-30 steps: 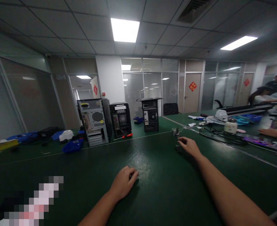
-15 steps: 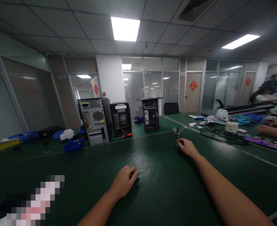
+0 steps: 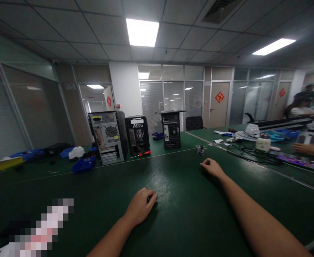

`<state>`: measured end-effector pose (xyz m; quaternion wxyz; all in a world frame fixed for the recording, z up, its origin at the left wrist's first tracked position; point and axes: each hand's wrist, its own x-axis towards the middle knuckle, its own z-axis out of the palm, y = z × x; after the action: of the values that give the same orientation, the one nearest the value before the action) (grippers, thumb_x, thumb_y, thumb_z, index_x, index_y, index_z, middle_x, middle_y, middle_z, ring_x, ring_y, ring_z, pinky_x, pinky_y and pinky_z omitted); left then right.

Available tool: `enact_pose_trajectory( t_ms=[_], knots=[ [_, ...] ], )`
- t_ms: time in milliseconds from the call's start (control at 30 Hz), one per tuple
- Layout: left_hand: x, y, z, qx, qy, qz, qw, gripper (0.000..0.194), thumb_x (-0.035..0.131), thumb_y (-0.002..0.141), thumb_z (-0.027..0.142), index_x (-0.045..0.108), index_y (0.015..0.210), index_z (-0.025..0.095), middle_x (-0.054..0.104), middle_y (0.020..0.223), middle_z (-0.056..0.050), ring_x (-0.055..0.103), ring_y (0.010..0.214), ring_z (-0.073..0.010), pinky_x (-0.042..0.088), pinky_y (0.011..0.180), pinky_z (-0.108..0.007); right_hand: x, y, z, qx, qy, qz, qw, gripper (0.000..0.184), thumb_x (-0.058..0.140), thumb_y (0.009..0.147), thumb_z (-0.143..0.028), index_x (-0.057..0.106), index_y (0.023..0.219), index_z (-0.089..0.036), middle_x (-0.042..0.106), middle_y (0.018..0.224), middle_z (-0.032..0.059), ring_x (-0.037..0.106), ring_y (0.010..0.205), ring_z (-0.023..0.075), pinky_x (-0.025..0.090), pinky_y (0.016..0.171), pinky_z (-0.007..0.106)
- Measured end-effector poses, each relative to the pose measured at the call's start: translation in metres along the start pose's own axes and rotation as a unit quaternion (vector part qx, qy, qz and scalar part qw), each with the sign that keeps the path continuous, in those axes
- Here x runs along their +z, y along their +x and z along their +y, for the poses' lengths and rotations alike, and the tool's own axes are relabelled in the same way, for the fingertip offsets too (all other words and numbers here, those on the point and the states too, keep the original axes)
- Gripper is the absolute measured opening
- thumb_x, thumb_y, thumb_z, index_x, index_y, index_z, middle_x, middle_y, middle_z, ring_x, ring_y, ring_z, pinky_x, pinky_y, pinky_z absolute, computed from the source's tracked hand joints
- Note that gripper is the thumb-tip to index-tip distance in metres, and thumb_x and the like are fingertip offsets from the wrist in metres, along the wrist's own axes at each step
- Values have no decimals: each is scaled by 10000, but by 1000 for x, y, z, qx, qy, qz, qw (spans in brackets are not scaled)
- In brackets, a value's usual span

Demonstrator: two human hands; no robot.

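My left hand [image 3: 141, 206] rests on the green table [image 3: 178, 214] with its fingers curled. A small dark thing shows inside the curl, too hidden to name. Farther off and to the right, my right hand [image 3: 212, 168] is closed, thumb and fingertips pressed together just above the tabletop. Whatever its fingertips hold, if anything, cannot be seen. Just beyond them stand small metal cylindrical parts [image 3: 201, 151], apart from the fingers.
Computer cases [image 3: 110, 137] stand along the far side, with a red-handled screwdriver [image 3: 145, 153] before them. Blue bins [image 3: 83, 164] lie left. At right are cables [image 3: 255, 154], a white kettle-like pot [image 3: 263, 143] and a co-worker's hand [image 3: 305, 148]. A blurred-out patch covers the lower left.
My right hand has shifted only slightly; a dark bit under its fingertips no longer shows. My left hand stays put. At right, a light grey object now shows by the co-worker's hands.
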<state>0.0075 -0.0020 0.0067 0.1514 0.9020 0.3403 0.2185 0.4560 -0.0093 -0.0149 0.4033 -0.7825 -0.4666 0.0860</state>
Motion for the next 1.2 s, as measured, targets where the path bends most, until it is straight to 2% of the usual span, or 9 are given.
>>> enact_pose_trajectory(
  t_ms=[100,300,433,533,700,833,967,1067,1200],
  knots=[
    [-1,0,2,1,3,0,1000,424,363,1002,436,645,790,202,627,802,-54,562,838,-206,385,735,-290,-2,-3,-2,-34,7,4,999,282,582,863,-402,656,1036,-192,740,1003,85,684,897,206,504,769,307],
    [-1,1,1,-1,2,-3,1000,433,358,1002,442,654,798,202,634,813,-58,564,843,-207,389,744,-290,-8,-9,-8,-69,-22,-62,995,379,649,828,-483,691,1081,-204,730,1081,90,675,972,226,508,848,328],
    [0,2,1,0,2,0,1000,426,366,999,440,662,805,203,637,814,-58,567,841,-209,390,743,-292,-7,-16,-15,-97,-60,-81,990,403,700,804,-345,650,1178,-203,706,1123,86,654,1021,225,494,914,343],
    [0,2,2,-4,1,2,1000,413,379,994,441,670,820,205,642,818,-58,573,841,-210,391,739,-293,-6,-26,-35,-157,-78,-90,980,371,641,849,-261,643,1215,-204,671,1187,94,621,1095,222,459,982,346],
    [0,2,0,-10,-10,6,1000,394,399,988,452,681,865,205,654,861,-63,586,860,-210,397,756,-294,9,-59,-96,-303,-100,-146,936,391,581,891,-238,645,1277,-227,604,1253,97,609,1116,219,446,1011,349],
    [0,2,0,-11,-19,9,1000,392,403,993,464,682,893,208,659,876,-57,589,874,-212,393,771,-296,38,-98,-145,-419,-105,-208,878,397,602,886,-240,656,1279,-254,623,1217,79,622,1089,214,465,974,325],
    [0,1,-1,-8,-20,6,1000,389,392,1000,464,671,902,212,659,882,-51,586,882,-215,389,765,-294,68,-135,-175,-502,-108,-242,824,453,618,878,-259,598,1331,-244,655,1183,76,625,1072,221,473,939,316],
    [1,0,-3,-2,-18,12,1000,407,340,1019,424,657,880,208,656,879,-53,585,880,-211,391,781,-295,80,-149,-183,-513,-112,-239,817,531,642,856,-267,526,1372,-215,662,1188,91,619,1082,241,470,942,338],
    [3,1,-4,-9,-17,12,1000,394,361,1012,409,645,835,200,646,884,-63,590,867,-209,399,774,-291,80,-152,-184,-510,-110,-236,820,600,631,850,-251,437,1417,-222,634,1254,92,604,1121,250,464,948,346]
  ],
)
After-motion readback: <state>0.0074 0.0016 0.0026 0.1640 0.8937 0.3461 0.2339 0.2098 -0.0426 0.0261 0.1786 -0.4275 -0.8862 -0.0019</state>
